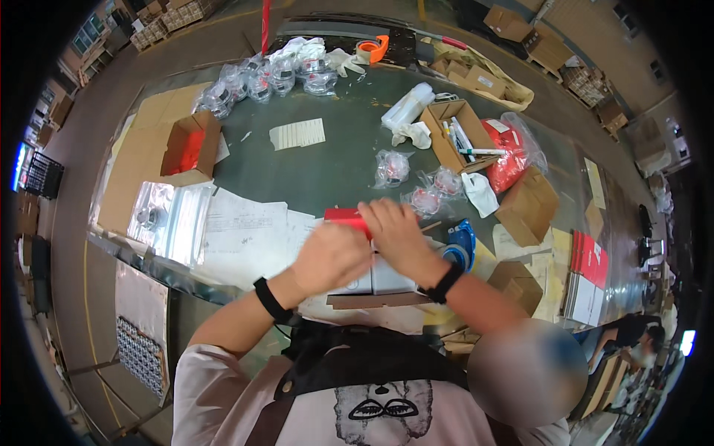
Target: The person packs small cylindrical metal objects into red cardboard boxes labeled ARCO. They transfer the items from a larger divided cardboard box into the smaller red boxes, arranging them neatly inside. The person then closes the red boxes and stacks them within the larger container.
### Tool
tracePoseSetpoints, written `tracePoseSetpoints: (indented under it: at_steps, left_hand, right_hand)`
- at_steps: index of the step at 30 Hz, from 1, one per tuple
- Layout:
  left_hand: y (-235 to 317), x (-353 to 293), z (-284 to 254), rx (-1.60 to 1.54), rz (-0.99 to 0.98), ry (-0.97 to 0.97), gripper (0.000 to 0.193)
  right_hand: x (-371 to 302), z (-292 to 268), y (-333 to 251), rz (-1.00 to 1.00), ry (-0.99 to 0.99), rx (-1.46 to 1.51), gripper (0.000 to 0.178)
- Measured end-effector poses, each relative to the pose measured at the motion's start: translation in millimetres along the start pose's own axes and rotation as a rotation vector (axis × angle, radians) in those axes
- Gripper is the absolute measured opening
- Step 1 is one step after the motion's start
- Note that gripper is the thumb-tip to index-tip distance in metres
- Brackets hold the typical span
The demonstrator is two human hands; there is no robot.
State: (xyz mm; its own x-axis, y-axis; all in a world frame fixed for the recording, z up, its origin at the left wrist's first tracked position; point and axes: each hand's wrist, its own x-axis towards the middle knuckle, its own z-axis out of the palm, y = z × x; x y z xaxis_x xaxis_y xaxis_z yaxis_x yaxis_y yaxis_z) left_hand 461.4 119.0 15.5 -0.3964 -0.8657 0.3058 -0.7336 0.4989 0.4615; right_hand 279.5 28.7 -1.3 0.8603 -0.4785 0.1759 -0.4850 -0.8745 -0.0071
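In front of my chest, a small red box (343, 215) shows between my two hands, mostly covered by them. My left hand (332, 255) is closed in a fist against its near side. From the right, my right hand (399, 232) curls its fingers over the box's right end. Directly beneath the hands stand white boxes (392, 278) in an open brown carton, partly hidden by my wrists. Just beyond the right hand lie parts in clear plastic bags (425, 201), with another bagged part (392, 169) farther off. A blue tape dispenser (462, 244) sits beside my right wrist.
Paper sheets (245, 227) lie left on the green tabletop (297, 175), near a carton with red contents (192, 149). Several bagged parts (256, 78) line the far edge. Right are a carton of pens (446, 119), a red bag (508, 160) and folded red-white cartons (587, 267).
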Motion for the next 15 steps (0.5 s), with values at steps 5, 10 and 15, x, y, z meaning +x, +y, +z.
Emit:
tracePoseSetpoints:
  at_steps: [5,10,15]
  left_hand:
    - [-39.6,22.4,-8.4,-0.088,-0.341,-0.291,0.097]
    - [-48.8,23.8,5.9,-0.047,-0.273,-0.539,0.096]
    - [-42.3,3.5,24.5,0.192,-0.152,-0.429,0.081]
  right_hand:
    - [-2.8,-26.4,55.6,0.101,-0.428,1.154,0.061]
    - [-25.0,7.1,57.8,0.157,-0.466,0.512,0.082]
    - [-44.2,18.8,37.1,0.080,-0.306,0.399,0.073]
